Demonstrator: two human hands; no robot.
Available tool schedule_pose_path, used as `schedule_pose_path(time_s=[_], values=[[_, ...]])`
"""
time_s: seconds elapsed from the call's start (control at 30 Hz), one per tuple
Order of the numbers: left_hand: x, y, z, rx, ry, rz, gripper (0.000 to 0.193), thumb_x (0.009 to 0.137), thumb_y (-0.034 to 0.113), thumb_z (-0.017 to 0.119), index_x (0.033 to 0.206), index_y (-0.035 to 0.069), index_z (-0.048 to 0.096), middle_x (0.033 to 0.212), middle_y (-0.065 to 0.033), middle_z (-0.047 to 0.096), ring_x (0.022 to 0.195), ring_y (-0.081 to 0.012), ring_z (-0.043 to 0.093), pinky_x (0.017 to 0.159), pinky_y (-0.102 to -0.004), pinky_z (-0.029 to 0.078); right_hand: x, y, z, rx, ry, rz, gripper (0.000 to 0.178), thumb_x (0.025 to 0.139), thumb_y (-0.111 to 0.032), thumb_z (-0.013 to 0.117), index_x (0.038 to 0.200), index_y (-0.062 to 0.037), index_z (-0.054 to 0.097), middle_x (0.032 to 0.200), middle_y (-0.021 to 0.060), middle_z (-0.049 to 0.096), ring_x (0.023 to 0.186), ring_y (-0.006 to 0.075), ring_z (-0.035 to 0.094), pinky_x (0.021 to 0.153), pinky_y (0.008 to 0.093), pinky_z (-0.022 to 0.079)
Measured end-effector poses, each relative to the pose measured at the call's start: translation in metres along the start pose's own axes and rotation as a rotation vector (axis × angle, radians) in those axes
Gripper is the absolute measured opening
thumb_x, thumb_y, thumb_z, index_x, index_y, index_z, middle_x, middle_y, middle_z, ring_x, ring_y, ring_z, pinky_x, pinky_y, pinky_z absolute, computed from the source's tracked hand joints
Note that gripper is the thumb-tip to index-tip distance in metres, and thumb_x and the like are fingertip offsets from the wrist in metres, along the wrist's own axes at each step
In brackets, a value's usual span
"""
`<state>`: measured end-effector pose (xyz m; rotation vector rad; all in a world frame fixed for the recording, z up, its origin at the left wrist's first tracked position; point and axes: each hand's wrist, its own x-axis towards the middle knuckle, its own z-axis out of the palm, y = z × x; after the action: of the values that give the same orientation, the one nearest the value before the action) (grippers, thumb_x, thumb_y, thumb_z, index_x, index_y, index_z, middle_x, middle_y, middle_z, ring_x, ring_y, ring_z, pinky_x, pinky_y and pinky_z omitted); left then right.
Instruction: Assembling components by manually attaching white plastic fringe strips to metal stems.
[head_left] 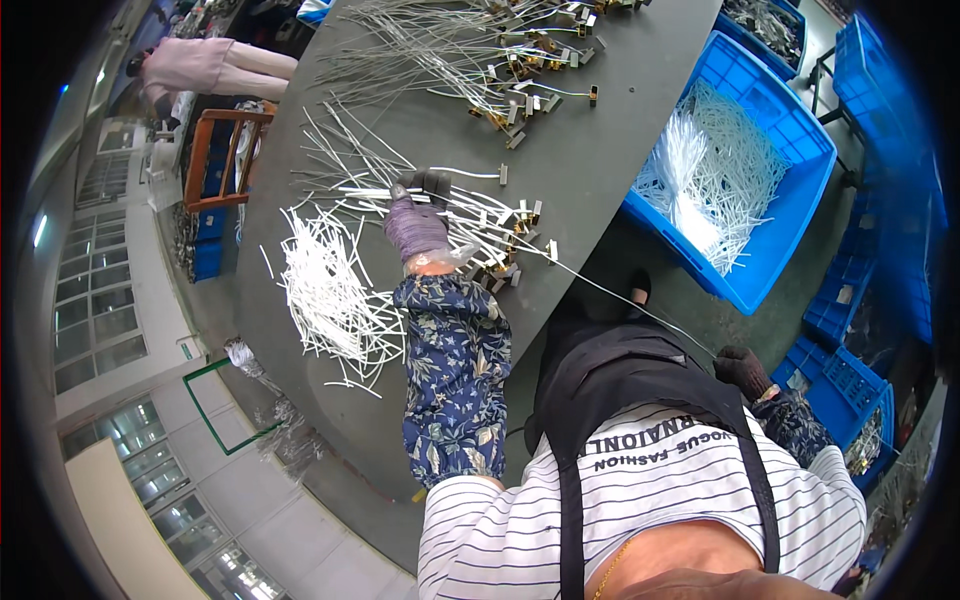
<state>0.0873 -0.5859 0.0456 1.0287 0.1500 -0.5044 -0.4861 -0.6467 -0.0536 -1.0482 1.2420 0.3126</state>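
Observation:
My left hand [418, 215], in a purple glove, is closed over a bunch of wires in white sleeves [478, 213] on the grey table. Small metal and brass-coloured end pieces [497, 275] sit at the bunch's right end. One long thin pale wire [645, 311] runs from that end past the table edge. Its far end reaches my right hand [742, 370], dark-gloved and low at my right side, with the fingers closed on it. Left of my left forearm lies a heap of short white sleeves [325, 290].
More wires with metal ends [510, 75] spread over the far part of the table [620, 130]. To the right stands a blue crate [790, 235] of white tubing, with further blue crates [835, 385] beyond. A person in pink [190, 68] stands far left near a wooden chair [212, 160].

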Motion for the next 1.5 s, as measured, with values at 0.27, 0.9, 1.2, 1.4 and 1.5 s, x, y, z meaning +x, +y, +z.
schedule_pose_path(time_s=[0.27, 0.9, 1.2, 1.4, 1.5], values=[[-0.031, -0.031, -0.024, 0.972, -0.572, -0.075, 0.029, 0.095, 0.031, 0.049, 0.098, 0.006, 0.063, 0.08, -0.0086, 0.068, 0.064, -0.0195, 0.064, 0.063, -0.0287, 0.056, -0.009, -0.05, 0.016, -0.086, 0.004, 0.017, 0.016, 0.082, -0.022, 0.061, 0.08, -0.0062, 0.064, 0.066, 0.0032, 0.06, 0.056, 0.0111, 0.053, 0.05, 0.0268, 0.039], [-0.089, -0.023, -0.038, 1.125, -0.291, -0.057, 0.025, 0.089, 0.025, 0.062, 0.093, 0.0, 0.065, 0.064, -0.005, 0.059, 0.052, -0.0132, 0.052, 0.047, -0.0297, 0.043, 0.057, -0.305, 0.208, -0.532, -0.17, -0.849, 0.07, 0.083, -0.052, 0.062, 0.133, -0.0068, 0.044, 0.122, 0.0206, 0.058, 0.111, 0.0328, 0.057, 0.092, 0.0398, 0.044], [-0.019, 0.01, -0.141, 1.174, 0.186, 0.052, 0.04, 0.088, 0.04, 0.063, 0.086, 0.0, 0.062, 0.064, -0.0029, 0.057, 0.054, -0.0138, 0.05, 0.046, -0.0318, 0.038, 0.101, -0.426, 0.285, -0.862, 0.118, -1.059, 0.056, 0.08, -0.042, 0.068, 0.12, -0.0058, 0.053, 0.113, 0.0181, 0.058, 0.097, 0.0365, 0.059, 0.084, 0.0428, 0.047], [-0.003, -0.053, -0.143, 0.664, -0.105, -0.097, 0.039, 0.087, 0.041, 0.064, 0.09, 0.002, 0.061, 0.075, -0.006, 0.06, 0.063, -0.0156, 0.057, 0.056, -0.0292, 0.048, 0.122, -0.449, 0.367, -1.242, 0.138, -0.888, 0.06, 0.077, -0.041, 0.07, 0.111, 0.004, 0.048, 0.1, 0.024, 0.061, 0.094, 0.0407, 0.061, 0.08, 0.0475, 0.05], [-0.011, -0.066, -0.131, 0.598, -0.127, -0.229, 0.038, 0.087, 0.039, 0.065, 0.099, 0.003, 0.063, 0.08, -0.0062, 0.062, 0.066, -0.0162, 0.06, 0.059, -0.0274, 0.05, 0.154, -0.437, 0.364, -1.27, 0.302, -0.943, 0.052, 0.075, -0.033, 0.07, 0.106, 0.0028, 0.049, 0.096, 0.0236, 0.062, 0.086, 0.0414, 0.063, 0.074, 0.0475, 0.051]])
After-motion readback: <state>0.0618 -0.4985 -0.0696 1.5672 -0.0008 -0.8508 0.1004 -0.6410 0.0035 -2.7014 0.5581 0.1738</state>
